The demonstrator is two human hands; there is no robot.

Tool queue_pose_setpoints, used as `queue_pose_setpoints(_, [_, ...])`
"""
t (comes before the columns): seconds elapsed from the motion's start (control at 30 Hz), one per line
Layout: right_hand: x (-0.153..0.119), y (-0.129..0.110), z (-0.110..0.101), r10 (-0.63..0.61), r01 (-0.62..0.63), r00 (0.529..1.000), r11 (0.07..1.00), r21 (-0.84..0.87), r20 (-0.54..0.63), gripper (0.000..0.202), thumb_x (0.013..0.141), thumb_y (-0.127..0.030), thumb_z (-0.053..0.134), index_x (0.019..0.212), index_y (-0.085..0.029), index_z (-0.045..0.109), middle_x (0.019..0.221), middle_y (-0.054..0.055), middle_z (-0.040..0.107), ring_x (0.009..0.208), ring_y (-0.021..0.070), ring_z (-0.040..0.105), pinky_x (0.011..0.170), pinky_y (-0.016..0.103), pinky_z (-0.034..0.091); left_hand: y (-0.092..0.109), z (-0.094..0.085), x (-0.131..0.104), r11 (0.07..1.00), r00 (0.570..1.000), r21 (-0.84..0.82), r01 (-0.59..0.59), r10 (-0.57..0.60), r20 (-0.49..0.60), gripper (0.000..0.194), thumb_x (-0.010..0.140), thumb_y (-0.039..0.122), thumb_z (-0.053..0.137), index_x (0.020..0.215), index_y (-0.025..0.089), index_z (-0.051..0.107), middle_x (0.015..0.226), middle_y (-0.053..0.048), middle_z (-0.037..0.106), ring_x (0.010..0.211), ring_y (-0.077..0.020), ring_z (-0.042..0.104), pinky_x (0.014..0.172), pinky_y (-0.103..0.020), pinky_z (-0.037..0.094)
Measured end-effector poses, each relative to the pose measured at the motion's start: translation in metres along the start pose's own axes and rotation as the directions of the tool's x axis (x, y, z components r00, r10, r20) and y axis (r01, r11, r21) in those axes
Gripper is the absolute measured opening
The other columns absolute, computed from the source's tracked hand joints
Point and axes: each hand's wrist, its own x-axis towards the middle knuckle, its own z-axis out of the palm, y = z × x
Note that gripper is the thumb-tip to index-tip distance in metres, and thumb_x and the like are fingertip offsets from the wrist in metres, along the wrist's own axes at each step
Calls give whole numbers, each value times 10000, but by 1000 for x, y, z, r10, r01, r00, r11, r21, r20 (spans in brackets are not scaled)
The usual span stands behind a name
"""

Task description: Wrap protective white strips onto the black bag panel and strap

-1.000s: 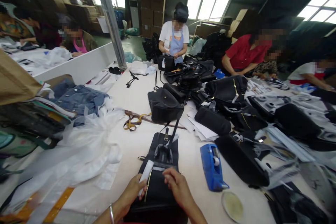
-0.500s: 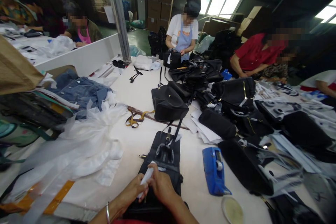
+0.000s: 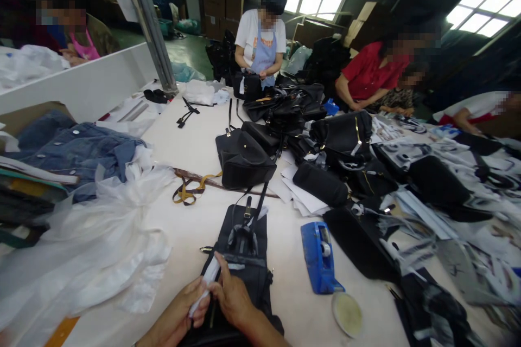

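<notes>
A black backpack (image 3: 259, 276) lies flat on the pale table in front of me, its straps reaching away over the top end. Above its lower left part, my left hand (image 3: 183, 303) wraps its fingers around a folded strip of thin white tissue-like material (image 3: 210, 272). My right hand (image 3: 234, 298) pinches the same strip from the right, with thumb and fingers pressed against it. Whether the strip is paper or thin plastic, I cannot tell. A gold zip pull (image 3: 206, 249) sticks out at the bag's left edge.
To the right stand a blue tape dispenser (image 3: 319, 260) and a round pale disc (image 3: 347, 314). Crumpled white sheets (image 3: 101, 260) cover the left side. Another black bag (image 3: 248, 160) sits ahead, beside a heap of black bags (image 3: 345, 135). Co-workers (image 3: 262, 38) work across the table.
My view has swung a little to the right, so everything sits farther left. Both hands still grip the white strip, and my right fingers have shifted along it.
</notes>
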Motion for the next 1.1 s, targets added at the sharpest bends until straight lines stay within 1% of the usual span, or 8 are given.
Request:
queue_pose_setpoints(0.17, [15, 7, -21, -259, 300, 950, 909, -288, 172, 502, 938, -410, 412, 1404, -256, 306, 933, 55, 712, 789, 201, 660, 648, 248, 449, 13, -2, -2, 986, 985, -116, 123, -106, 139, 233, 875, 362, 572, 916, 133, 574, 586, 72, 360, 460, -35, 294, 451, -184, 220])
queue_pose_setpoints(0.37, [17, 19, -49, -313, 436, 897, 739, -514, 312, 466, 944, -334, 408, 1399, -266, 335, 848, 58, 712, 695, 203, 651, 607, 265, 450, 20, -1, 7, 977, 962, -9, 211, -206, 178, 271, 867, 372, 572, 952, 117, 604, 571, 61, 380, 441, -40, 289, 437, -195, 237])
queue_pose_setpoints(0.5, [-8, 41, -78, -54, -4, 994, 863, -505, -99, 376, 952, -222, 335, 1318, -234, 422, 999, 89, 689, 850, 207, 659, 728, 287, 453, 18, 4, 6, 979, 972, 97, 178, -190, 141, 310, 871, 411, 543, 914, 108, 597, 571, 38, 450, 452, -62, 367, 455, -208, 308])
queue_pose_setpoints(0.57, [-26, 57, -88, 209, -319, 927, 874, -367, -310, 310, 950, -314, 354, 1188, -187, 507, 1007, 119, 680, 903, 231, 651, 763, 311, 444, 16, 6, 6, 982, 983, 148, 116, -135, 125, 307, 871, 428, 528, 874, 125, 580, 607, 12, 515, 481, -87, 442, 490, -227, 365])
queue_pose_setpoints(0.67, [-48, 79, -87, 519, -578, 795, 804, -136, -313, 322, 845, -463, 522, 996, -181, 559, 862, 101, 684, 863, 269, 650, 744, 343, 438, 13, 5, 10, 953, 994, 294, 70, -90, 56, 322, 851, 475, 517, 875, 156, 549, 719, -39, 615, 583, -159, 560, 571, -283, 436])
queue_pose_setpoints(0.77, [-58, 90, -75, 608, -636, 739, 772, -2, -289, 294, 758, -387, 615, 966, -194, 539, 797, 59, 663, 822, 262, 646, 724, 344, 443, 15, -1, 18, 807, 999, 590, -11, 30, -22, 278, 780, 443, 588, 821, 169, 566, 744, -30, 628, 678, -205, 582, 617, -294, 428])
queue_pose_setpoints(0.93, [-55, 83, -66, 619, -594, 686, 780, 198, -382, 454, 798, -319, 537, 1207, -186, 393, 829, 23, 618, 789, 183, 634, 678, 282, 474, 22, -10, 24, 370, 967, 926, -69, 252, -28, 186, 744, 345, 582, 634, 194, 582, 625, 5, 590, 627, -206, 543, 586, -273, 324])
queue_pose_setpoints(1.1, [-55, 64, -80, 555, -280, 808, 656, 701, -196, 418, 706, -375, 644, 1050, -172, 519, 746, -25, 580, 590, 110, 545, 484, 202, 397, 14, -11, 23, 157, 931, 986, -55, 364, -6, 142, 689, 354, 608, 682, 213, 630, 706, -64, 641, 695, -290, 596, 662, -344, 371])
